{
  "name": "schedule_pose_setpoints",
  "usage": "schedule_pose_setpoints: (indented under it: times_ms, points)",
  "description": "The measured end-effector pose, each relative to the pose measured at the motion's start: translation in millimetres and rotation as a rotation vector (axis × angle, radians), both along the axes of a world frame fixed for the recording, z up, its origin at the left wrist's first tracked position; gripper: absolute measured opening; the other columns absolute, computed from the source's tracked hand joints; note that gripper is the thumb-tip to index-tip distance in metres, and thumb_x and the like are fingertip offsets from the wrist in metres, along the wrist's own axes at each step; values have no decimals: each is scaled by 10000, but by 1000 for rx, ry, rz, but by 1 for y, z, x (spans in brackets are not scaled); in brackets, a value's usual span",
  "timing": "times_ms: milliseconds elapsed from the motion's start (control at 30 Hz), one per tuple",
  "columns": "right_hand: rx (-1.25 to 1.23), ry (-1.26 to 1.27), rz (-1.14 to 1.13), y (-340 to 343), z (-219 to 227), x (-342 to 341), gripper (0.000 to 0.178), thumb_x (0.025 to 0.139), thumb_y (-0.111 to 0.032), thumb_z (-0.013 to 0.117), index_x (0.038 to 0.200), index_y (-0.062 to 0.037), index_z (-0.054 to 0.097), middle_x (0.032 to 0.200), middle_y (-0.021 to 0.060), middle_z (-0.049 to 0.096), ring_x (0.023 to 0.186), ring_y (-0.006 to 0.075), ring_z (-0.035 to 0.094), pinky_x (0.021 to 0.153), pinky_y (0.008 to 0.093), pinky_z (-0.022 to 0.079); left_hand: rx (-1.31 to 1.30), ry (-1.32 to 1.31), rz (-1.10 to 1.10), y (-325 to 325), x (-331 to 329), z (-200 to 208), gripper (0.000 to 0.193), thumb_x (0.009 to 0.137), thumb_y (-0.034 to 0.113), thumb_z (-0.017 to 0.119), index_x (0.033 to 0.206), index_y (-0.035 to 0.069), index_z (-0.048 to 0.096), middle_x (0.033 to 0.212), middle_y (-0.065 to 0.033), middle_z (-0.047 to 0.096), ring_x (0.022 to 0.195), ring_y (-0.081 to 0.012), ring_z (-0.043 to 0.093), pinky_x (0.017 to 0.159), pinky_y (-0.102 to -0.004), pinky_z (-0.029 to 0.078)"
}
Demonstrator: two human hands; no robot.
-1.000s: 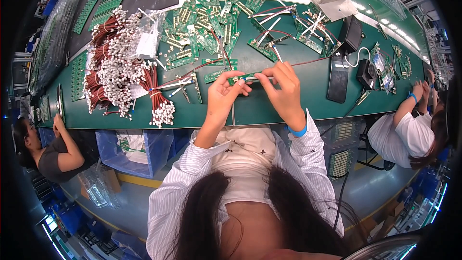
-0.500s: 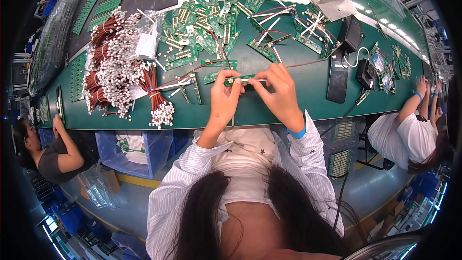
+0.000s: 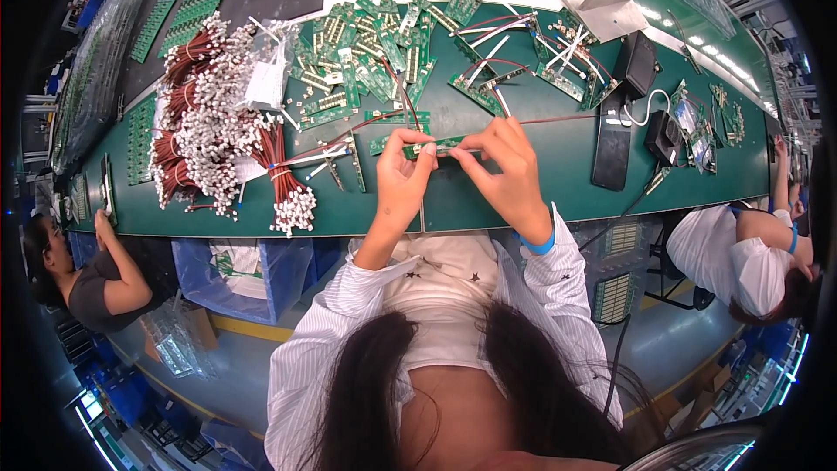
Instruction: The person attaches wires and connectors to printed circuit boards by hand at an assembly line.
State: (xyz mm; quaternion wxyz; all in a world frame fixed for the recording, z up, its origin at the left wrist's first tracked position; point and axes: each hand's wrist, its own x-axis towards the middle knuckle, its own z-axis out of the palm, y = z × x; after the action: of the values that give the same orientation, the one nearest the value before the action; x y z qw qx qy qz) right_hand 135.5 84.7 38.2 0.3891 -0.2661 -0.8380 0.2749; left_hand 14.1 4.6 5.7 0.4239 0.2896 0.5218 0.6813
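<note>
Just above the table's front edge, my left hand [image 3: 404, 173] pinches a narrow green circuit board [image 3: 446, 142] between thumb and fingers. My right hand [image 3: 504, 164] is closed at the board's other end, thumb and index fingertip pressed together there. Any small part at those fingertips is too fine to make out. Beyond my right fingers, a white flat cable [image 3: 501, 102] sticks up from boards lying behind. A red wire [image 3: 562, 117] runs from near my right hand toward a black phone-like device [image 3: 611, 153]. Boards with wires [image 3: 356, 160] lie left of my left hand.
Bundles of red-brown wires with white connectors [image 3: 209, 122] fill the left. Loose circuit boards [image 3: 375, 44] are heaped at the centre back. Wired boards [image 3: 558, 78], a black box [image 3: 635, 63] and a white stand [image 3: 597, 4] sit to the right. Co-workers [image 3: 122, 283] are at both sides.
My hands stay nearly in place, with the right fingers shifting slightly on the board. A white piece between my fingertips shows less now. The co-worker at right has leaned and moved an arm.
</note>
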Motion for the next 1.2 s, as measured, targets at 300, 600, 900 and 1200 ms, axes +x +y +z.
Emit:
schedule_pose_setpoints:
  times_ms: [300, 600, 900, 1200]
  points:
    - [77, 201, -38, -8, 3, 8, 66, 685, -4, 596, 750, -4, 590, 776, 91, 570, 722, 220, 535, 634, 294, 421, 1, -44, 14, 0, -9, 11, 107, 868, 73, 463, 949, 4, 459, 785, -64, 545, 662, -76, 487, 611, -199, 407]
    - [-843, 101, 4, -20, -32, 29, 324, 898, -205, 419, 884, 84, 565, 827, 127, 589, 719, 163, 570, 618, 257, 479, 108, -87, -75, -8, -9, 34, 151, 888, 92, 411, 987, -14, 453, 831, -79, 531, 722, -99, 507, 671, -230, 420]
    - [-1170, 562, 310, -5, -21, 0, 535, 890, -349, 407, 1223, 62, 330, 1183, 199, 446, 1083, 267, 471, 901, 358, 405, 131, -78, -226, -28, -10, 54, 138, 834, -9, 448, 969, -37, 449, 905, -86, 504, 734, -108, 517, 665, -236, 437]
    - [-1208, 173, 582, -9, -10, -3, 432, 900, -304, 411, 1176, 27, 419, 1051, 122, 548, 896, 164, 549, 772, 269, 431, 54, -45, -398, -36, -2, 76, 114, 806, -30, 480, 919, -40, 469, 882, -106, 511, 701, -122, 527, 633, -230, 450]
